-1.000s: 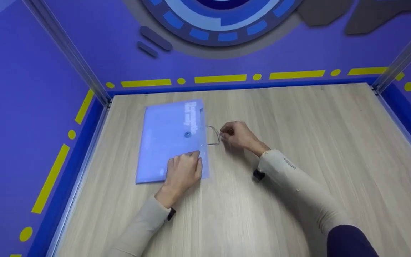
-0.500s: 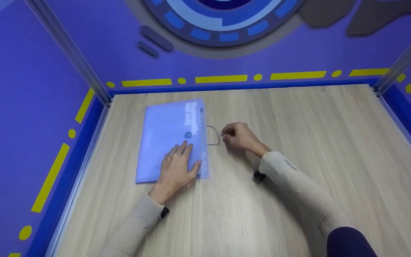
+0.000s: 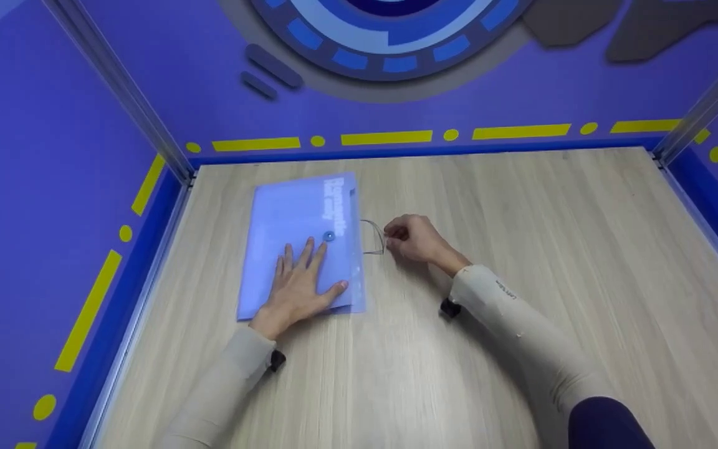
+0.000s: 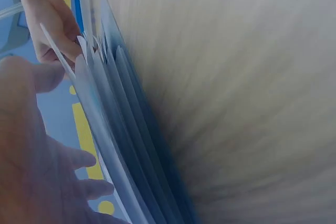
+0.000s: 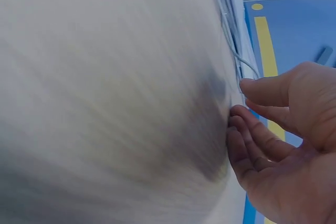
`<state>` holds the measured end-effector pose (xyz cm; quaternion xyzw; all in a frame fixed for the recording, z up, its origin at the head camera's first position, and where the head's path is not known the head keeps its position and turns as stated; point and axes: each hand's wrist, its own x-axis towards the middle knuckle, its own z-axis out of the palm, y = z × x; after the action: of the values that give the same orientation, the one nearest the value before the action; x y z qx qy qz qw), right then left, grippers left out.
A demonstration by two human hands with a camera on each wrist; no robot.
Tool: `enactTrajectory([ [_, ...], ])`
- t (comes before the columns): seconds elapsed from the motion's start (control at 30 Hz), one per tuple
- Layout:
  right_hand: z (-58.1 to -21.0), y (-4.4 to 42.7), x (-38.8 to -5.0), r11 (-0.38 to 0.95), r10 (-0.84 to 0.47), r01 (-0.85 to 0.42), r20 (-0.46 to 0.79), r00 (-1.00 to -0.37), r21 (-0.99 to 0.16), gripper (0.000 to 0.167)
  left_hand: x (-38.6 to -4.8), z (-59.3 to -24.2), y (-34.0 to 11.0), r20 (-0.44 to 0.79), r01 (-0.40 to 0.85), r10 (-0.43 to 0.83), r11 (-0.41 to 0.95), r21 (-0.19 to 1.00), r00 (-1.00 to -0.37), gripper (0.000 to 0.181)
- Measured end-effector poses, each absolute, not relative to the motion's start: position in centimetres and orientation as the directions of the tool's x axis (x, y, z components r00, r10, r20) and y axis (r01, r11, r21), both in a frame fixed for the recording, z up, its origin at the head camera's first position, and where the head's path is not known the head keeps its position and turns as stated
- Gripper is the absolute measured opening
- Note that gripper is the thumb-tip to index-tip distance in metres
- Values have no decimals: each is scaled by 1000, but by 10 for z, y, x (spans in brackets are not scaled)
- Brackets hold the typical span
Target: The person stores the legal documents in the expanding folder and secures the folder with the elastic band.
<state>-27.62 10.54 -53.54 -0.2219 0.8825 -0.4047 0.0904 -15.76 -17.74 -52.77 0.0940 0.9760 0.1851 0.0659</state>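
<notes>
A translucent blue expanding file folder (image 3: 272, 212) lies on the table, with white lettering and a round button (image 3: 329, 236) on its cover. My left hand (image 3: 296, 290) rests on the lower part of the cover, fingers spread, thumb toward the right edge. Seen from the left wrist, the folder's layered pockets (image 4: 131, 129) show edge-on beside that hand. A thin elastic cord (image 3: 374, 252) loops out from the folder's right edge. At the loop's outer side, my right hand (image 3: 418, 238) pinches the cord with thumb and forefinger; the exact contact is partly hidden by the thumb.
The folder lies left of centre on a wood-grain table (image 3: 490, 206). Blue panels with yellow markings (image 3: 386, 138) enclose the back and sides, with metal posts (image 3: 119, 87) at the corners.
My left hand has shifted left and down across the folder's cover, and its fingers have gone from bunched near the right edge to spread. The right hand has barely moved.
</notes>
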Motion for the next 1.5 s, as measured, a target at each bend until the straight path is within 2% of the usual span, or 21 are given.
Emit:
enactTrajectory([
  [0.33, -542, 97, -278, 541, -461, -328, 53, -886, -775, 19, -159, -532, -181, -235, 106, 198, 928, 357, -952, 110],
  [0.63, -542, 88, -279, 493, -485, -320, 50, -873, -809, 23, -158, -534, -181, -249, 123, 199, 949, 291, -948, 114],
  [0.8, -542, 83, -278, 463, -502, -333, 67, -862, -821, 26, -159, -534, -182, -255, 116, 194, 950, 290, -947, 114],
  [1.17, -541, 67, -276, 411, -471, -267, 48, -881, -872, 34, -163, -526, -186, -294, 120, 205, 952, 282, -934, 118],
  [1.5, -537, 51, -276, 423, -475, -281, 53, -878, -861, 34, -164, -526, -186, -304, 98, 188, 952, 289, -934, 125],
])
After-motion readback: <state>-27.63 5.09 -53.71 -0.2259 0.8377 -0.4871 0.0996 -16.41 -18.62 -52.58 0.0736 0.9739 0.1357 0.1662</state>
